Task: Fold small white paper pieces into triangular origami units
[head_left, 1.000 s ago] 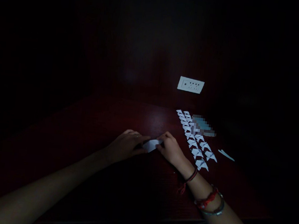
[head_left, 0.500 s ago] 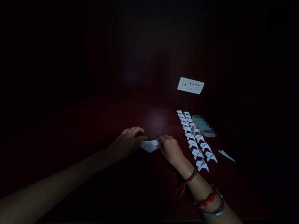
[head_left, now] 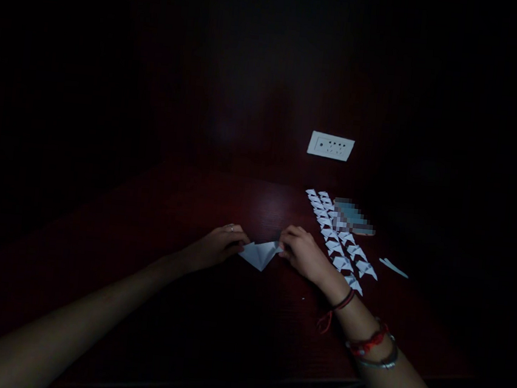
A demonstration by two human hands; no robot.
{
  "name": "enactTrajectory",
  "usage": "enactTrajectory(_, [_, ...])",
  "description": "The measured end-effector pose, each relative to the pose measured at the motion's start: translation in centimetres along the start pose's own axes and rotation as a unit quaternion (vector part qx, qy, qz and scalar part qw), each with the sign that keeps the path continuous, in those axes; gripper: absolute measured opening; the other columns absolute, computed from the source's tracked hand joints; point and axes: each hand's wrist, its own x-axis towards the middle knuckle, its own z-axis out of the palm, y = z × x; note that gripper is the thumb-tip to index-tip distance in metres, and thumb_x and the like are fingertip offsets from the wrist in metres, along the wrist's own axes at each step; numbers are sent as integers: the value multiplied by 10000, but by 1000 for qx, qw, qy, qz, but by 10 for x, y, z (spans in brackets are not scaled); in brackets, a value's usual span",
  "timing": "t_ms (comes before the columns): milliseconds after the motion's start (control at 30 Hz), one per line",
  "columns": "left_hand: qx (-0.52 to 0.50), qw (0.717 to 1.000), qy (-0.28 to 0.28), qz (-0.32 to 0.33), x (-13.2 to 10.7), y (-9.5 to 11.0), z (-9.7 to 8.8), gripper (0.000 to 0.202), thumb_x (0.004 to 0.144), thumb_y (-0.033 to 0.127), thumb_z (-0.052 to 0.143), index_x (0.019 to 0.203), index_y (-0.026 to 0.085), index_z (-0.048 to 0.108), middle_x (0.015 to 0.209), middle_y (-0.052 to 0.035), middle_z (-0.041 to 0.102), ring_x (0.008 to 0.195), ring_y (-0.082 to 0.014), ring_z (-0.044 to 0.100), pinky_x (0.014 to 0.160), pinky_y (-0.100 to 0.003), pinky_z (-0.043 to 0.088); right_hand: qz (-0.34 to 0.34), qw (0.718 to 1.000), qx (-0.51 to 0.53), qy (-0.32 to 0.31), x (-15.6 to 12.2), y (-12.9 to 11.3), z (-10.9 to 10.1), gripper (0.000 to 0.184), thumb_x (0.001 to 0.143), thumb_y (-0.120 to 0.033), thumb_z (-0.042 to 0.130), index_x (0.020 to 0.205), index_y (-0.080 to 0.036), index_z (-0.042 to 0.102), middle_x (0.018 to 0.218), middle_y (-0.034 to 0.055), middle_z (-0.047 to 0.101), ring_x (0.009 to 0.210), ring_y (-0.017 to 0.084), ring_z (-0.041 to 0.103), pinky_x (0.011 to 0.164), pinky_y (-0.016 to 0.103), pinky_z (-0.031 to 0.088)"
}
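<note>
A folded sheet of white paper lies between my hands, its point toward me and a crease down its middle. My left hand, with a ring on one finger, pinches the paper's left corner. At the right corner, my right hand has its fingers closed on the edge. Just beyond my right wrist, small folded white paper pieces stand in two rows that run away from me; my forearm partly covers the nearest one.
A flat blue-grey object, blurred out, lies beside the rows. Thin white strips rest farther right on the dark red table. A white socket panel is on the wall behind. The surroundings are very dark.
My hands have moved apart, the right one shifting right to the paper's corner. More of the folded paper shows now, and it looks wider, with its right side lifted.
</note>
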Motion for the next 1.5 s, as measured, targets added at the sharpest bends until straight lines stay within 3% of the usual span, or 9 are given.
enactTrajectory(133, [-10, 999, -13, 41, -4, 1, -11, 162, 855, 205, 389, 832, 185, 548, 875, -15, 511, 825, -125, 484, 757, -242, 373, -46, 998, -39, 1, -2, 2, -8, 115, 708, -67, 513, 734, -174, 544, 913, 36, 507, 896, 168, 404, 741, 288, 308])
enactTrajectory(267, [-10, 994, -74, 77, -10, -1, -23, 203, 851, 168, 372, 892, 205, 567, 945, -19, 541, 880, -130, 496, 805, -263, 370, -72, 997, -36, -16, -2, 4, -11, 178, 698, -23, 468, 692, -177, 557, 876, 31, 538, 890, 164, 419, 747, 288, 311])
enactTrajectory(433, [30, 992, -99, 65, -15, 3, -29, 255, 842, 148, 356, 975, 229, 558, 990, -2, 569, 913, -137, 513, 853, -297, 348, -99, 992, 20, -74, -4, 7, -9, 285, 683, 25, 405, 725, -181, 597, 781, 12, 590, 813, 132, 498, 732, 254, 345])
enactTrajectory(567, [84, 994, -64, 40, -15, 9, -20, 229, 853, 231, 376, 998, 221, 553, 963, -12, 577, 869, -148, 534, 846, -311, 344, -84, 991, 46, -98, -6, 4, -9, 283, 732, -27, 411, 848, -189, 612, 812, 16, 604, 773, 126, 535, 704, 240, 372])
enactTrajectory(733, [163, 986, 24, 12, -13, 0, -3, 246, 836, 257, 415, 1054, 253, 527, 1180, -36, 423, 1063, -206, 409, 871, -360, 319, -60, 991, 77, -97, -5, -2, -8, 371, 724, -275, 574, 1081, -188, 532, 903, 45, 575, 789, 140, 537, 703, 249, 397])
enactTrajectory(933, [146, 981, 88, -95, -8, 10, 1, 291, 873, 292, 336, 1112, 240, 495, 980, -46, 464, 851, -166, 485, 768, -318, 383, -30, 992, 76, -93, -2, -8, -1, 479, 666, -386, 617, 1079, -156, 536, 937, 67, 515, 860, 164, 500, 748, 265, 400])
enactTrajectory(1067, [121, 983, 89, -110, -4, 22, 6, 345, 873, 344, 343, 1195, 235, 407, 975, -35, 525, 900, -180, 493, 816, -330, 365, 19, 994, 82, -74, -1, -17, 3, 532, 621, -456, 625, 1051, -153, 547, 1009, 92, 498, 926, 195, 478, 790, 307, 384])
enactTrajectory(1267, [72, 989, 83, -103, -1, 10, 16, 454, 812, 252, 456, 1245, 246, 319, 1203, -10, 464, 1055, -178, 440, 887, -333, 338, 79, 982, 173, 6, 6, -20, 13, 664, 571, -348, 687, 1165, -176, 445, 1025, 70, 550, 934, 187, 492, 824, 334, 375])
enactTrajectory(1500, [64, 987, 98, -109, 2, 7, 19, 381, 780, 229, 497, 1154, 260, 430, 1083, 3, 541, 948, -172, 498, 820, -330, 378, 149, 960, 229, 59, 10, -16, 24, 614, 552, -204, 689, 1127, -165, 479, 948, 51, 558, 784, 129, 521, 732, 272, 428])
